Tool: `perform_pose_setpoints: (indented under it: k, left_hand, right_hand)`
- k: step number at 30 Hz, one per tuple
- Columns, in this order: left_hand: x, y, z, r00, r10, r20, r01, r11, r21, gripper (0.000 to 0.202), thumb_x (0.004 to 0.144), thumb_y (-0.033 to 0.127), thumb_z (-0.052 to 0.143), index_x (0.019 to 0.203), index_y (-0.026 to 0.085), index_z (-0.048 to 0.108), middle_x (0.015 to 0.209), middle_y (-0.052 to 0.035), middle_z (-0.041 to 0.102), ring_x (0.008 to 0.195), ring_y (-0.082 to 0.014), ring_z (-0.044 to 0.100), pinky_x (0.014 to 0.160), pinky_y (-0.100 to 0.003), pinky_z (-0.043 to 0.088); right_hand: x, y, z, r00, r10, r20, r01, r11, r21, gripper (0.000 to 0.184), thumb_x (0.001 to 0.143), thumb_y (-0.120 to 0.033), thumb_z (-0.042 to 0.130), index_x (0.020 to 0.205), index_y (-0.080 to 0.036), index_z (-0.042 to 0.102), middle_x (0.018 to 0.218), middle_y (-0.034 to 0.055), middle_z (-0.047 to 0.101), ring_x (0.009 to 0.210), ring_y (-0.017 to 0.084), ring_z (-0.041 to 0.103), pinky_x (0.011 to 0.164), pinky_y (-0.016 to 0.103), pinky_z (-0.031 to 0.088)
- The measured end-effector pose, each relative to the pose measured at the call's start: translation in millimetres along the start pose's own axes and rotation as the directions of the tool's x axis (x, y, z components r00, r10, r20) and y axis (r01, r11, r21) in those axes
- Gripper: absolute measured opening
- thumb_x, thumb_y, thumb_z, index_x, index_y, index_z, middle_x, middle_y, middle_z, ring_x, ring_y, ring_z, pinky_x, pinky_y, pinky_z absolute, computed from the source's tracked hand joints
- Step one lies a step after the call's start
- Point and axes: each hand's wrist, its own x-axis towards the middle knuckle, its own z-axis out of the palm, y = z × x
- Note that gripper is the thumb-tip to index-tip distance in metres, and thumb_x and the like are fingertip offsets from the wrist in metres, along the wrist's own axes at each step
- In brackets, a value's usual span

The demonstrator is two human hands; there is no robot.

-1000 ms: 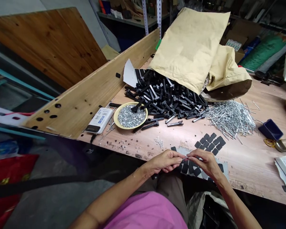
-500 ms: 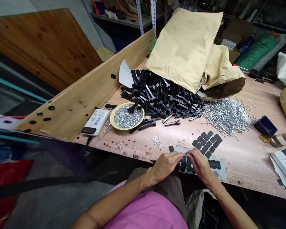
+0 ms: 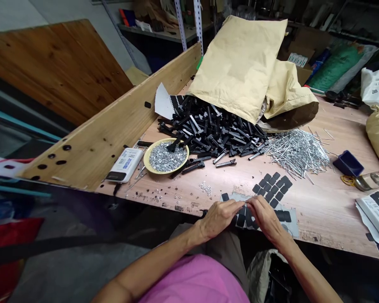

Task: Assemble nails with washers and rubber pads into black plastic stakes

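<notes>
My left hand [image 3: 219, 216] and my right hand [image 3: 263, 214] meet at the fingertips, both closed in a pinch just above the table's near edge. Whatever sits between the fingers is too small to name; only a tiny bright spot shows there. Beneath them lies a grey backing sheet [image 3: 293, 230] bearing black rounded pads [image 3: 283, 216]. More black pads [image 3: 273, 188] are laid out in rows just beyond. To the left of the hands is a small scatter of metal nuts or washers [image 3: 205, 188].
A yellow bowl [image 3: 147, 163] of small metal parts stands left, beside a white box-like device [image 3: 126, 164]. Black plastic parts [image 3: 221, 130] spill from a paper sack [image 3: 240, 67]. Right of them are a heap of metal pins [image 3: 298, 153] and a dark blue tray [image 3: 348, 163]. A wooden board [image 3: 123, 122] borders the left.
The view has shifted slightly, so the table's contents appear a little further left and lower. Both hands keep the same fingertip pinch.
</notes>
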Motion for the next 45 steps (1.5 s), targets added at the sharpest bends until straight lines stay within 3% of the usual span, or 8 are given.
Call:
perform_pose_setpoints:
  k: [4,13,20,26,31,37,41,45]
  left_hand:
    - [7.0,4.5,-3.2,0.975,-0.192,0.114,0.221,0.898,-0.381,0.025,0.089,0.025,0.047,0.094,0.014,0.070,0.089,-0.0072,0.073,0.080,-0.0156,0.067,0.072,-0.023,0.053]
    - [10.6,7.0,0.7,0.820,-0.352,0.451,0.572,0.480,-0.665,0.039,0.084,0.044,0.050,0.096,0.012,0.069,0.046,0.0054,0.048,0.035,-0.0045,0.034,0.035,-0.017,0.027]
    - [13.3,13.8,4.0,0.965,-0.243,0.099,0.259,0.825,-0.503,0.024,0.087,0.030,0.051,0.093,0.018,0.071,0.092,-0.0071,0.073,0.082,-0.0176,0.067,0.075,-0.028,0.054]
    - [8.1,10.7,14.4,1.000,0.010,-0.008,-0.011,0.987,-0.159,0.033,0.094,0.023,0.036,0.103,0.014,0.066,0.078,-0.0071,0.070,0.068,-0.0142,0.066,0.064,-0.024,0.055]
    - [5.0,4.1,21.4,0.991,0.137,-0.009,-0.136,0.989,0.059,0.036,0.095,0.017,0.029,0.103,0.013,0.064,0.067,-0.0041,0.064,0.058,-0.0120,0.062,0.056,-0.021,0.052]
    - [8.9,5.3,27.7,1.000,-0.004,0.011,0.005,0.997,-0.082,0.033,0.093,0.019,0.034,0.101,0.014,0.065,0.069,-0.0048,0.064,0.063,-0.0132,0.063,0.062,-0.025,0.055]
    - [21.2,11.2,28.7,0.886,-0.448,0.122,0.434,0.706,-0.559,0.029,0.089,0.033,0.047,0.102,0.016,0.066,0.089,-0.0077,0.069,0.078,-0.0166,0.065,0.061,-0.026,0.057]
    - [34.1,15.1,35.4,0.776,-0.576,0.258,0.513,0.337,-0.790,0.027,0.079,0.037,0.061,0.090,0.014,0.070,0.125,-0.0131,0.058,0.109,-0.0225,0.058,0.078,-0.029,0.055]
  right_hand:
    - [-3.1,3.0,-9.4,0.999,-0.039,0.012,0.037,0.991,0.132,0.018,0.095,-0.017,0.038,0.105,-0.020,0.053,0.084,0.0056,0.061,0.075,0.015,0.059,0.065,0.026,0.051]
    - [-4.0,7.9,-15.1,0.995,0.091,-0.037,-0.079,0.967,0.244,0.017,0.094,-0.026,0.044,0.097,-0.023,0.060,0.073,0.0014,0.066,0.067,0.015,0.062,0.058,0.026,0.050]
    - [-2.0,8.7,-17.9,0.999,-0.028,-0.042,0.025,0.998,-0.055,0.021,0.095,-0.024,0.040,0.086,-0.019,0.059,0.072,0.0046,0.061,0.064,0.016,0.054,0.060,0.028,0.043]
    - [-3.4,12.0,-14.5,0.992,-0.126,-0.017,0.117,0.956,-0.269,0.033,0.095,-0.017,0.035,0.066,-0.020,0.050,0.057,0.0001,0.051,0.054,0.013,0.043,0.064,0.028,0.037]
    - [-7.5,7.8,-0.6,0.986,0.156,-0.051,-0.162,0.976,-0.148,0.050,0.099,-0.030,0.021,0.055,-0.021,0.042,0.047,-0.0021,0.044,0.043,0.011,0.037,0.052,0.025,0.030]
    - [-9.6,8.9,-3.4,0.823,0.554,0.124,-0.553,0.832,-0.047,0.067,0.093,-0.058,0.012,0.046,-0.022,0.043,0.038,-0.0009,0.041,0.034,0.011,0.035,0.041,0.026,0.019]
    - [-17.1,13.4,-14.9,0.723,0.690,0.037,-0.686,0.712,0.151,0.054,0.090,-0.059,0.030,0.061,-0.023,0.056,0.052,0.0000,0.057,0.045,0.013,0.050,0.042,0.023,0.030]
    - [-24.0,4.2,-1.3,0.649,0.749,0.135,-0.660,0.465,0.590,0.042,0.080,-0.059,0.051,0.081,-0.020,0.064,0.076,0.0043,0.068,0.068,0.018,0.063,0.058,0.028,0.049]
